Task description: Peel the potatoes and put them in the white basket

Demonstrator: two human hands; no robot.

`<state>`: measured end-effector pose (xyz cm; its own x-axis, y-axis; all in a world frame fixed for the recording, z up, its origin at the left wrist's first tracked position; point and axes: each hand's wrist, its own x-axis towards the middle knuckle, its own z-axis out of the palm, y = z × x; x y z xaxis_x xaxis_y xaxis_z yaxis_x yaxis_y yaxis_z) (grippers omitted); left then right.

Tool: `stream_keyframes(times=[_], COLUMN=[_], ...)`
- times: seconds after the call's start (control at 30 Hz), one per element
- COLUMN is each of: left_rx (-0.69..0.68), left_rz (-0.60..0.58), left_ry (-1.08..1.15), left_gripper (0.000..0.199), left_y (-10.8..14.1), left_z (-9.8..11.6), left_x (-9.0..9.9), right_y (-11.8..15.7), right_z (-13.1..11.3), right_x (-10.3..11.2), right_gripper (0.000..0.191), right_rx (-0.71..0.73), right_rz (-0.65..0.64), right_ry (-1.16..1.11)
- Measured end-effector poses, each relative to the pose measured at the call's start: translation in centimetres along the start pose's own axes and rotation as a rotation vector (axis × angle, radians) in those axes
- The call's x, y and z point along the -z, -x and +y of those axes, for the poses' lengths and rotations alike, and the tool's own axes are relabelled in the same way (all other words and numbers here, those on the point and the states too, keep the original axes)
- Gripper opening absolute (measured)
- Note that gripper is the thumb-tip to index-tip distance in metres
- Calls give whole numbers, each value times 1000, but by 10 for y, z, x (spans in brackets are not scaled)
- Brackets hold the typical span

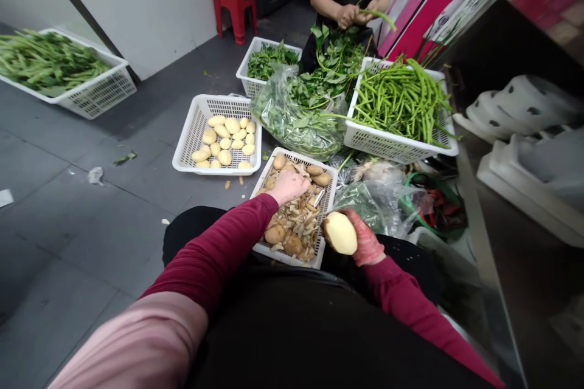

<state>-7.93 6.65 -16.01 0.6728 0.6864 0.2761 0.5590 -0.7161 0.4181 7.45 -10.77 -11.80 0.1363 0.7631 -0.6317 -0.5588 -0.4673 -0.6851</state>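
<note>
In my right hand (365, 238) is a large potato (341, 233), its pale cut or peeled face turned up and brown skin along its left edge. I hold it beside the right rim of a white basket (332, 185). My left hand (291, 186) reaches into that basket, fingers curled downward; what they grip, if anything, is hidden. Close to its fingertips lies a thin, light metallic object (319, 197), possibly a peeler. Brown peelings (298, 219) fill the middle of the basket, with unpeeled potatoes (292, 244) at its near and far ends.
Peeled potatoes (225, 143) sit in a white basket (180, 158) ahead. Beyond are a plastic bag of greens (298, 127) and a basket of long beans (401, 103). A co-worker's hands (358, 15) hold a green stem. A metal edge (488, 255) runs along the right.
</note>
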Motion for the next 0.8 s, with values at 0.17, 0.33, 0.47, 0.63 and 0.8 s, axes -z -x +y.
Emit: stream_keyframes(times=[0.17, 0.33, 0.47, 0.63, 0.8], left_rx=[-147, -349, -189, -58, -99], left_rz=[17, 42, -8, 0, -141], left_ry=[-47, -44, -87, -68, -61], left_gripper=[41, 39, 38, 39, 34], left_y=[6, 20, 12, 2, 0], left_z=[36, 61, 33, 12, 12], left_x=[13, 7, 0, 1, 0], right_y=[-11, -14, -12, -7, -5], right_z=[-4, -1, 0, 3, 6], right_x=[-7, -14, -16, -12, -1], right_gripper=[48, 29, 32, 38, 45], right_rx=[-243, -250, -260, -248, -111], right_rz=[117, 214, 295, 263, 89], right_ry=[-305, -284, -163, -3, 103])
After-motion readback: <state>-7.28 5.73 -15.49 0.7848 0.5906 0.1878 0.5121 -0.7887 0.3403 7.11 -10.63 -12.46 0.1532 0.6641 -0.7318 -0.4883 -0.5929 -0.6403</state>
